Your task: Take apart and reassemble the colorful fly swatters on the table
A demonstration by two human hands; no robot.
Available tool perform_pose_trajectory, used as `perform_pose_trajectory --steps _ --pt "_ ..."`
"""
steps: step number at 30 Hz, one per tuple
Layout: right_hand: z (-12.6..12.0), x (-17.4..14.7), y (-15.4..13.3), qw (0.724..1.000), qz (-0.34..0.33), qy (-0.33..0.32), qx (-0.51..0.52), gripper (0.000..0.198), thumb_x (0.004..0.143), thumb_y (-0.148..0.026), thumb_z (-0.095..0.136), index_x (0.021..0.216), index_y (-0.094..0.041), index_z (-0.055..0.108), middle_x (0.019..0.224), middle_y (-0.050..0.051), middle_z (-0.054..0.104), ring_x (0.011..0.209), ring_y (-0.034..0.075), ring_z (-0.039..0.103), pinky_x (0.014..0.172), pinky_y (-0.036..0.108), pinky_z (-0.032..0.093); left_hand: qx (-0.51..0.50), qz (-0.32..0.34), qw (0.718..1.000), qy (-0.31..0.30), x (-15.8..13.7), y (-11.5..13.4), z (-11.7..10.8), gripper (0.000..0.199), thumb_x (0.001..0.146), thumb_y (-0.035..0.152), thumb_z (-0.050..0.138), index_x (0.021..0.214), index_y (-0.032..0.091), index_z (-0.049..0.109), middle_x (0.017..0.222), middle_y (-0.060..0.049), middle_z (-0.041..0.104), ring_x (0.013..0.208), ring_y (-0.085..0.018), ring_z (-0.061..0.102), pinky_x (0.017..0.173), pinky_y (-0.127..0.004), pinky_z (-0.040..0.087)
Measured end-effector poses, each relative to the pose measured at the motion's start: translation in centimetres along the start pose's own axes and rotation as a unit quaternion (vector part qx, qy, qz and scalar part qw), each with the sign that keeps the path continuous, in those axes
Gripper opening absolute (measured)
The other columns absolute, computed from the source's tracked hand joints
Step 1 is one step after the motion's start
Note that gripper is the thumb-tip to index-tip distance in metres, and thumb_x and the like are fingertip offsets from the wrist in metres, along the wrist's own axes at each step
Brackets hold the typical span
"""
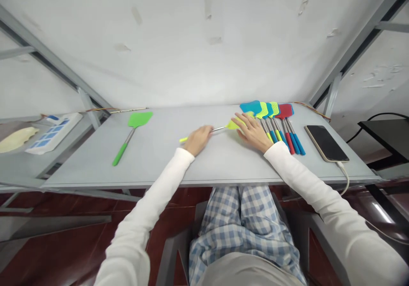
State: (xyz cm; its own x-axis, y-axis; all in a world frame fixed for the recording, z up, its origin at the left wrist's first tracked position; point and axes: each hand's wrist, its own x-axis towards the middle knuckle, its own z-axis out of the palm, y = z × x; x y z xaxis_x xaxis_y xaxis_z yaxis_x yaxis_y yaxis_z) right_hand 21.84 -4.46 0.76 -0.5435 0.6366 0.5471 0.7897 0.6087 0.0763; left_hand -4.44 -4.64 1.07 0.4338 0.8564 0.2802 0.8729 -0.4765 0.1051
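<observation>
A yellow fly swatter (230, 125) with a metal shaft lies crosswise over the grey table in front of me. My left hand (198, 140) is closed round its shaft near the handle, and the yellow handle end pokes out to the left. Over the swatter's head rests my right hand (252, 132), fingers spread and palm down, covering part of it. Just beyond that hand, several blue, yellow and red fly swatters lie overlapped in a row, the red one (286, 111) toward the right. A green fly swatter (139, 119) lies apart on the left.
A phone (327, 143) with a white cable (345, 177) plugged in lies near the table's right end. Metal frame posts stand at both sides, and a white wall rises behind. On the left surface sits a white and blue item (54, 133).
</observation>
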Motion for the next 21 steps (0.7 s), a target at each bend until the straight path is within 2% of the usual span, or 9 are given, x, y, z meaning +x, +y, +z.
perform_pose_trajectory --steps 2,4,8,11,14,17,21 --pt "0.2 0.1 -0.1 1.000 -0.009 -0.008 -0.019 0.047 0.098 -0.021 0.032 0.143 -0.020 0.043 0.151 0.010 0.042 0.142 0.024 0.032 0.114 0.045 0.028 0.002 0.078 0.997 0.015 2.1 2.0 0.6 0.034 0.100 0.030 0.027 0.119 0.019 0.053 0.110 -0.010 0.063 0.102 -0.022 0.058 0.090 -0.034 0.042" --pt "0.5 0.0 0.4 0.999 0.009 -0.011 -0.038 0.042 0.098 -0.021 0.031 0.135 -0.018 0.052 0.143 0.011 0.051 0.141 0.024 0.035 0.115 0.046 0.026 0.009 0.108 0.993 0.037 3.7 3.3 1.2 0.037 0.100 0.027 0.026 0.124 0.019 0.053 0.108 -0.011 0.062 0.101 -0.022 0.057 0.091 -0.034 0.041" --pt "0.9 -0.2 1.5 0.997 0.041 -0.021 -0.056 0.036 0.099 -0.019 0.031 0.118 -0.018 0.061 0.118 0.012 0.066 0.134 0.025 0.045 0.113 0.047 0.028 0.011 0.090 0.994 0.059 5.0 4.2 2.3 0.041 0.099 0.040 0.033 0.131 0.026 0.054 0.104 -0.010 0.060 0.098 -0.023 0.055 0.087 -0.035 0.040" --pt "0.7 -0.1 1.5 0.997 0.045 -0.017 -0.053 0.032 0.099 -0.023 0.034 0.113 -0.019 0.063 0.115 0.013 0.066 0.131 0.026 0.047 0.111 0.048 0.028 0.019 0.056 0.997 0.052 5.1 4.3 2.9 0.046 0.097 0.051 0.032 0.128 0.028 0.057 0.099 -0.010 0.059 0.096 -0.023 0.054 0.084 -0.035 0.039" --pt "0.3 0.1 1.1 0.997 0.039 -0.009 -0.059 0.031 0.100 -0.028 0.035 0.110 -0.020 0.063 0.116 0.013 0.065 0.128 0.027 0.048 0.109 0.048 0.028 0.032 0.033 0.998 0.053 5.1 4.4 3.2 0.048 0.099 0.049 0.025 0.120 0.026 0.061 0.097 -0.011 0.060 0.095 -0.024 0.054 0.083 -0.036 0.038" --pt "0.1 0.3 0.9 0.997 0.037 -0.008 -0.070 0.034 0.100 -0.026 0.031 0.106 -0.022 0.064 0.111 0.011 0.066 0.123 0.026 0.049 0.105 0.046 0.029 0.030 0.044 0.997 0.061 5.0 5.0 3.1 0.046 0.100 0.043 0.023 0.116 0.022 0.060 0.103 -0.013 0.061 0.098 -0.025 0.054 0.085 -0.037 0.037" --pt "-0.1 0.3 0.6 0.996 0.038 -0.003 -0.082 0.038 0.100 -0.025 0.029 0.108 -0.021 0.065 0.109 0.012 0.066 0.120 0.026 0.049 0.102 0.044 0.029 0.026 0.066 0.995 0.072 4.7 6.2 3.0 0.046 0.101 0.031 0.016 0.124 0.018 0.054 0.110 -0.013 0.062 0.100 -0.023 0.056 0.087 -0.036 0.038"
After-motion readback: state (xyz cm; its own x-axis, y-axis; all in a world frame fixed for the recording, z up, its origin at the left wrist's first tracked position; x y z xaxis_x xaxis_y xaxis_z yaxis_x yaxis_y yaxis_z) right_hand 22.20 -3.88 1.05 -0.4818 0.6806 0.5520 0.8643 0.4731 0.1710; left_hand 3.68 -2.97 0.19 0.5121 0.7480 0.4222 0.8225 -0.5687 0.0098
